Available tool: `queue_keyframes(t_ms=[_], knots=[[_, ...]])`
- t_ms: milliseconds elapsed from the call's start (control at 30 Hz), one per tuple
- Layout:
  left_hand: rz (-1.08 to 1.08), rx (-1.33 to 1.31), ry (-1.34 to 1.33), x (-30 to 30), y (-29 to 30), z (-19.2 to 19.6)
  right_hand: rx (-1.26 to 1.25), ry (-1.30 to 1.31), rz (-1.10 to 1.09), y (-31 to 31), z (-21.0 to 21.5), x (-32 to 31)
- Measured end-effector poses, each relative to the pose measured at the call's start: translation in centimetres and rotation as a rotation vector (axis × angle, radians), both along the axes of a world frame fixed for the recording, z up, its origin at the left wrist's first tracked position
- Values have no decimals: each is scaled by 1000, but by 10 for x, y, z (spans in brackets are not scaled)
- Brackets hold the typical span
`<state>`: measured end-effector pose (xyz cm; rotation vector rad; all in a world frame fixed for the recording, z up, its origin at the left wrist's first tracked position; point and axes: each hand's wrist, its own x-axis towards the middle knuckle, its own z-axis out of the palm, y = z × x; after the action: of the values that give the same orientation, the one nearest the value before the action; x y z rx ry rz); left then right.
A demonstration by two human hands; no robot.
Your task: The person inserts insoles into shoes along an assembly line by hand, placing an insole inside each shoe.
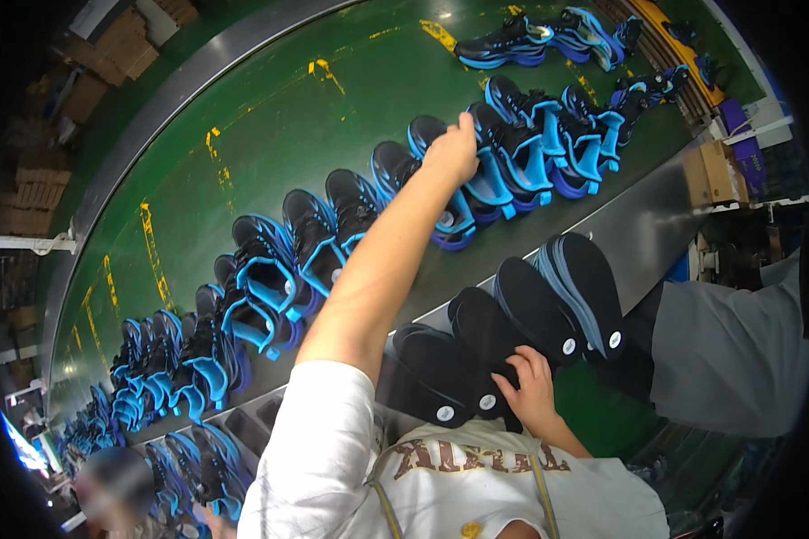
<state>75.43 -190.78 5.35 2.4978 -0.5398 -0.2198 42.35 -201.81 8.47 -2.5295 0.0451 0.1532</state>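
Across the row of black and blue sneakers [310, 225] my left arm stretches out. My left hand [451, 153] is closed at the instep of one sneaker [425, 132], its fingertips partly hidden from me. Close to my body lie several flat black insoles [535, 301] with blue undersides and round white stickers at their heels, fanned out in overlapping piles. Over the heel ends of the middle insoles rests my right hand [532, 386], with its fingers spread apart.
The sneakers stand on a green belt [270, 153] with yellow marks and a metal edge. More sneakers [535, 40] lie at the far right. A purple box [742, 144] stands beyond the metal ledge [643, 229]. Another person [117, 490] is at lower left, and grey cloth [733, 350] hangs at right.
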Motion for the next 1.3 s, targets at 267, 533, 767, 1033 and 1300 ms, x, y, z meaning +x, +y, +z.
queue_keyframes(t_ms=[267, 533, 767, 1033, 1300], knots=[[27, -139, 110, 4, 11, 1, 30, 267, 196, 28, -15, -18], [299, -406, 345, 15, 25, -18, -20, 312, 274, 29, -7, -6], [265, -333, 258, 12, 22, -9, 21, -172, 371, -11, 47, 44], [283, -380, 148, 9, 20, -19, 196, -67, 162, -45, 65, 222], [300, -316, 307, 3, 23, 6, 520, 744, -11, -76, 63, 264]])
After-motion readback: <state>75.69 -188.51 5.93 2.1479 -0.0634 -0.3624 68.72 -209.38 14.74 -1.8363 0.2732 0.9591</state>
